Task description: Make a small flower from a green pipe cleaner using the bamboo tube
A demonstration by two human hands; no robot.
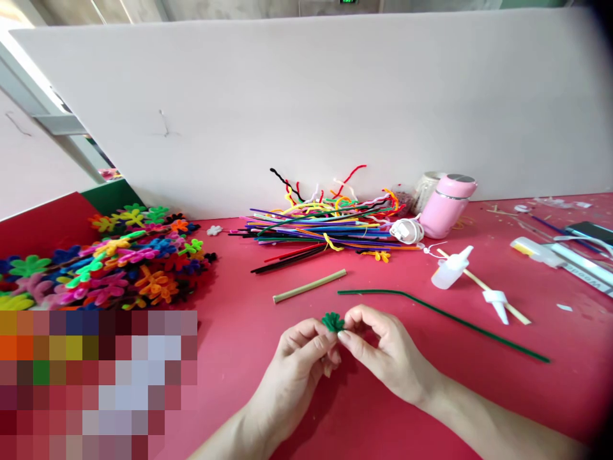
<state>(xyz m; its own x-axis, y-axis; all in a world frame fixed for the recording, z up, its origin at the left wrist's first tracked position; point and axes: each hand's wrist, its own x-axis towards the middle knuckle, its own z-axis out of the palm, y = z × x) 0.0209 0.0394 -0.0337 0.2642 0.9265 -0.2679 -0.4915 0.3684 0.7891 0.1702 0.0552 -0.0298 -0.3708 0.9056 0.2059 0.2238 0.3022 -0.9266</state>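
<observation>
Between my two hands is a small dark green pipe-cleaner flower (332, 321), its looped petals pointing up. My left hand (304, 354) pinches it from the left with thumb and index finger. From the other side, the thumb and fingertips of my right hand (378, 342) close on its lower right edge. A straight-to-bent dark green pipe cleaner (460, 314) lies on the table beyond my right hand. Just past my fingers rests a short pale green stick (310, 286). The flower's underside is hidden by my fingers.
Colourful pipe-cleaner flowers (110, 271) are heaped at the left. A pile of pipe cleaners (316, 223) lies before the white board (306, 108). At the right are a pink bottle (446, 207), a white cable (406, 230), a small glue bottle (450, 269) and a wooden stick (520, 314).
</observation>
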